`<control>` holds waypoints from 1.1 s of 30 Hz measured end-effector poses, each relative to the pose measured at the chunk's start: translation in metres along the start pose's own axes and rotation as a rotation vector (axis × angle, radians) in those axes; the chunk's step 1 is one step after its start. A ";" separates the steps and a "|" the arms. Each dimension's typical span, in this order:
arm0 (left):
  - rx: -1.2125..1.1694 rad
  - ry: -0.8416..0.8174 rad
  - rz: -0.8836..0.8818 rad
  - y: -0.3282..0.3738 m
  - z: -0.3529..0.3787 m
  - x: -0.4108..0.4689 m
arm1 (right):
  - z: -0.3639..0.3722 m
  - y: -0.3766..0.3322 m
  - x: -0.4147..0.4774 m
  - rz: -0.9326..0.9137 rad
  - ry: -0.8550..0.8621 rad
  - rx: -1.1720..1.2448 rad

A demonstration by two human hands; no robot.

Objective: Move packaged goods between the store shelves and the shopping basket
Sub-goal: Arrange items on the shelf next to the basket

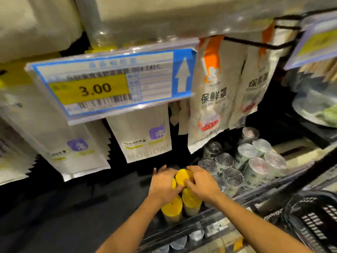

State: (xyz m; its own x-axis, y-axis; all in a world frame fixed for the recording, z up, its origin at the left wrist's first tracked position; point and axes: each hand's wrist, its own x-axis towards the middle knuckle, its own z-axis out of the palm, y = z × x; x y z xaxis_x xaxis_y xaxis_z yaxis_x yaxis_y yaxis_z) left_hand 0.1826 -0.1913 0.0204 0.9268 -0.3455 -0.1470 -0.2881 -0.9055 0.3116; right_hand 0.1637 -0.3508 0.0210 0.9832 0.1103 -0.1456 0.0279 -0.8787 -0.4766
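Several yellow-lidded cylindrical packs stand on a low dark shelf at the bottom centre. Both of my hands are on the rearmost yellow pack (182,177). My left hand (164,183) wraps its left side and my right hand (203,181) grips its right side. Two more yellow packs (172,208) stand in front, under my wrists. The black shopping basket (310,216) sits at the lower right, its inside hidden.
Silver-lidded cylinders (242,161) crowd the shelf right of my hands. White hanging bags (145,136) and orange-topped pouches (211,92) dangle above. A price tag reading 3.00 (109,84) juts out overhead. The shelf's metal front rail (191,227) runs below the packs.
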 end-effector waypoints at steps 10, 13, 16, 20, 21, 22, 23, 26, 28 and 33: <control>0.033 0.086 0.262 0.091 -0.006 -0.024 | -0.044 0.057 -0.086 -0.023 0.160 -0.005; 0.022 0.054 0.343 0.143 0.007 -0.039 | -0.059 0.096 -0.135 0.054 0.172 0.008; 0.016 -0.021 0.388 0.205 0.033 -0.054 | -0.070 0.144 -0.194 0.147 0.196 0.025; 0.008 -0.142 0.492 0.292 0.076 -0.072 | -0.080 0.207 -0.279 0.297 0.264 0.061; 0.001 -0.158 0.521 0.314 0.087 -0.077 | -0.082 0.223 -0.300 0.344 0.276 0.065; -0.002 -0.170 0.540 0.334 0.099 -0.082 | -0.083 0.238 -0.320 0.390 0.286 0.064; 0.006 -0.175 0.561 0.354 0.110 -0.086 | -0.083 0.253 -0.340 0.434 0.299 0.063; 0.044 -0.211 0.626 0.406 0.142 -0.099 | -0.081 0.292 -0.393 0.549 0.329 0.063; 0.061 -0.261 0.664 0.435 0.161 -0.103 | -0.081 0.312 -0.419 0.616 0.349 0.078; 0.054 -0.343 0.702 0.496 0.199 -0.097 | -0.086 0.361 -0.453 0.760 0.349 0.159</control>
State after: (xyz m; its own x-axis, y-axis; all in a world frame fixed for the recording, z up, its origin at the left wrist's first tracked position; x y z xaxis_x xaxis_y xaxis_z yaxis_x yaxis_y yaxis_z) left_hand -0.0985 -0.6559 0.0026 0.3994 -0.8908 -0.2168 -0.7988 -0.4542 0.3945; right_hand -0.2565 -0.7576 -0.0102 0.7247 -0.6558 -0.2115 -0.6621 -0.5776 -0.4774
